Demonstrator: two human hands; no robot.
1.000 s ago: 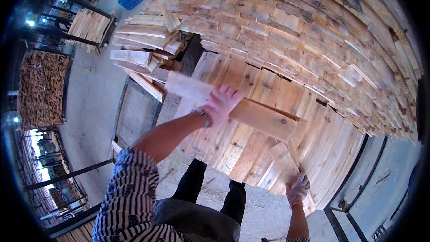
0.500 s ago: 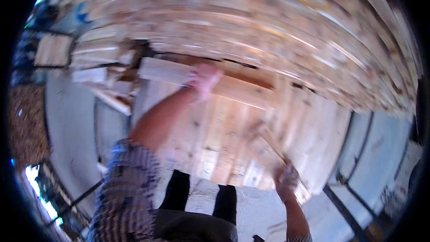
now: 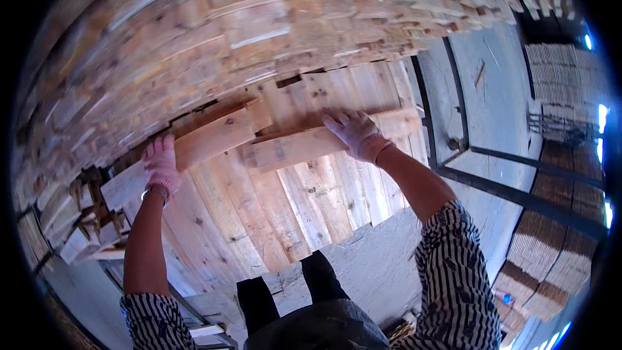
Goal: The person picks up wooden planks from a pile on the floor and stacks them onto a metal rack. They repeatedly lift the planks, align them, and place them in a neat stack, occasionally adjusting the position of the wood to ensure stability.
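Observation:
Both my hands are in pale, pinkish work gloves. My left hand (image 3: 162, 165) grips a long wooden board (image 3: 217, 136) near its left end, its fingers hooked over the far edge. A second wooden board (image 3: 298, 149) lies to the right of it, and my right hand (image 3: 357, 137) is on that one, fingers over its far edge. The near ends of the two boards lie close together, slightly out of line. Under both is a layer of planks (image 3: 285, 201) laid side by side, running toward me.
A high stack of boards (image 3: 194, 45) rises behind the planks. Offcuts (image 3: 84, 233) are heaped at the left. Dark metal frame bars (image 3: 512, 198) stand at the right over the grey floor (image 3: 486, 97), with bundled stacks of thin slats (image 3: 538, 240) beyond.
The view has turned rightward. My right hand has brought its board from a slant near the front to the back, beside the other board. My left hand stays on its board.

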